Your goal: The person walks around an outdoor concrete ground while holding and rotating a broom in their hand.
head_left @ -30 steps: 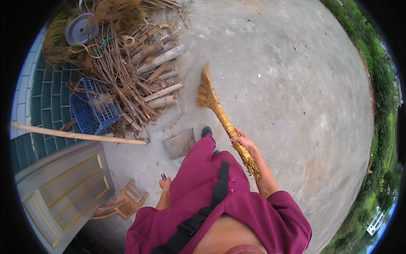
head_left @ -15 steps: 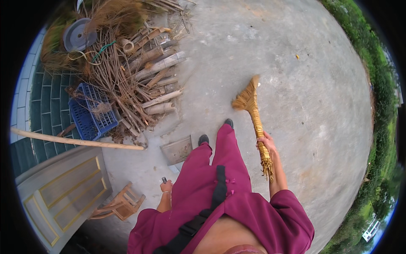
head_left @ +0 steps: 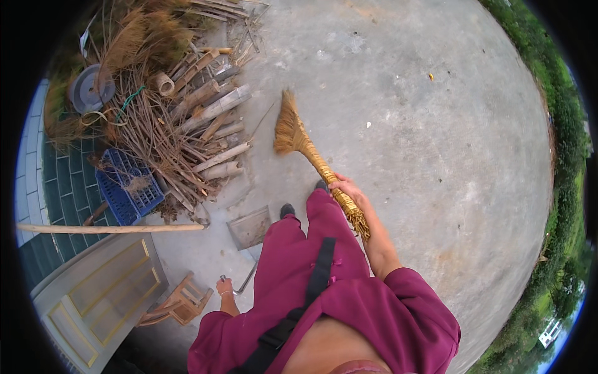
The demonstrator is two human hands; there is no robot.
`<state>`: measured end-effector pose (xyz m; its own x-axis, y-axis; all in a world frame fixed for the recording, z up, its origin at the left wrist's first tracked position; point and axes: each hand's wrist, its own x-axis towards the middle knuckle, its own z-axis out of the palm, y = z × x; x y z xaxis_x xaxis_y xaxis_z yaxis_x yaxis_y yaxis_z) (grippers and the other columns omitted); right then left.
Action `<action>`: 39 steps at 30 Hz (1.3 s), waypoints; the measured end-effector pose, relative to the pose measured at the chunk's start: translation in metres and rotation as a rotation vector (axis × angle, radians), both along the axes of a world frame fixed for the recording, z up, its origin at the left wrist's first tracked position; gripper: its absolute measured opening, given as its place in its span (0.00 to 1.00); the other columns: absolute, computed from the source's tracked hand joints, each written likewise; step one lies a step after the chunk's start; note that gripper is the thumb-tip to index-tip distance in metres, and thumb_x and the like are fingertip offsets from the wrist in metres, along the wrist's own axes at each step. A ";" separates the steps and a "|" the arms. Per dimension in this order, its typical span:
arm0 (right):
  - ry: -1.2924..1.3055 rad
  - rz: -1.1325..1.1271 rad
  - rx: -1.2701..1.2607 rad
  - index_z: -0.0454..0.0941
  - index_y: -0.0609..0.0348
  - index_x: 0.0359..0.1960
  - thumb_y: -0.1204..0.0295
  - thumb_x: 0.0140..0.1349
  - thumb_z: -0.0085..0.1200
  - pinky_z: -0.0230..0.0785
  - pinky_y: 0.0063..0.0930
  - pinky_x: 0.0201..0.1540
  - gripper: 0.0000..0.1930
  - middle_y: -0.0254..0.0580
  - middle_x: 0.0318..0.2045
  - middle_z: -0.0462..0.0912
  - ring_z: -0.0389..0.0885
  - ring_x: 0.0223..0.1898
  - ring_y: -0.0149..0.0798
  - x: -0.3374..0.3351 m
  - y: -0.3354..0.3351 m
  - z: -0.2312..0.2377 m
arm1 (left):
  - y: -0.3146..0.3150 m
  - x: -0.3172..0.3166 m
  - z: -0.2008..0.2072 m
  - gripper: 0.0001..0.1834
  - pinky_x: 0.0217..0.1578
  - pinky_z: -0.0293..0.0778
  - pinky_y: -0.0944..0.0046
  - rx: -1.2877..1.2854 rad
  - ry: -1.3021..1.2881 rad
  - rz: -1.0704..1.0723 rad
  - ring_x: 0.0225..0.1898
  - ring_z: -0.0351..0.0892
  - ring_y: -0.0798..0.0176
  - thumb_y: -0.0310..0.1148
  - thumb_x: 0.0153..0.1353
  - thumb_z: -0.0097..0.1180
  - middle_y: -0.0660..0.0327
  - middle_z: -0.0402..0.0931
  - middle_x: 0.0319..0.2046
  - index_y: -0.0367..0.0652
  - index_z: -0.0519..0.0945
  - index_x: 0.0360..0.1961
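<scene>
My right hand (head_left: 350,191) is wrapped around the bound handle of a straw broom (head_left: 319,163). The broom's fanned bristles point away to the left, over the concrete just beyond my feet. Down by my left thigh, my left hand (head_left: 225,287) is closed on the grip of a bent metal handle (head_left: 248,278). That handle runs toward a grey, rectangular dustpan (head_left: 249,228) on the ground left of my feet; my trouser leg hides part of the join. Little can be made out inside the pan.
Bamboo and sticks (head_left: 208,121) are piled at the far left, beside a blue plastic crate (head_left: 131,190) and a grey round disc (head_left: 91,88). A long pole (head_left: 112,229), a door (head_left: 109,290) and a wooden stool (head_left: 182,302) stand at left. Greenery (head_left: 554,137) borders the right.
The broom has swung left with my right hand, its bristles now nearer the stick pile. More of the dustpan's bent handle shows beside my left hand, which has shifted slightly left.
</scene>
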<state>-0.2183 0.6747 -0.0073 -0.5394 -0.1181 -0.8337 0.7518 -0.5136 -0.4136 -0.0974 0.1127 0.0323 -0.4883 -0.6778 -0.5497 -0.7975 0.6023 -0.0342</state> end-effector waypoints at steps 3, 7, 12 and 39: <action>-0.042 -0.209 -0.041 0.60 0.53 0.54 0.78 0.46 0.52 0.69 0.25 0.17 0.30 0.39 0.21 0.72 0.73 0.17 0.34 0.057 0.052 0.009 | 0.017 0.000 0.012 0.21 0.40 0.69 0.58 -0.093 -0.004 -0.070 0.38 0.75 0.49 0.34 0.38 0.54 0.45 0.75 0.34 0.30 0.74 0.35; -0.108 -0.314 0.114 0.62 0.56 0.51 0.79 0.46 0.51 0.68 0.25 0.16 0.27 0.40 0.21 0.71 0.73 0.17 0.34 0.117 0.118 0.038 | 0.007 0.017 -0.003 0.25 0.40 0.69 0.60 -0.109 0.035 0.042 0.37 0.75 0.49 0.34 0.38 0.54 0.47 0.75 0.35 0.32 0.72 0.40; -0.106 -0.147 0.377 0.50 0.55 0.59 0.80 0.42 0.51 0.67 0.26 0.13 0.38 0.38 0.17 0.70 0.70 0.13 0.34 0.115 0.128 0.066 | 0.075 -0.034 0.037 0.39 0.51 0.59 0.52 -0.263 -0.005 -0.002 0.55 0.58 0.50 0.35 0.39 0.56 0.47 0.61 0.51 0.40 0.57 0.55; -0.024 -0.208 0.194 0.54 0.55 0.57 0.79 0.43 0.51 0.69 0.26 0.17 0.35 0.39 0.23 0.70 0.73 0.18 0.35 -0.226 0.086 0.068 | 0.152 -0.314 -0.082 0.15 0.26 0.73 0.67 0.877 0.137 0.466 0.27 0.77 0.62 0.30 0.53 0.50 0.57 0.76 0.28 0.36 0.71 0.41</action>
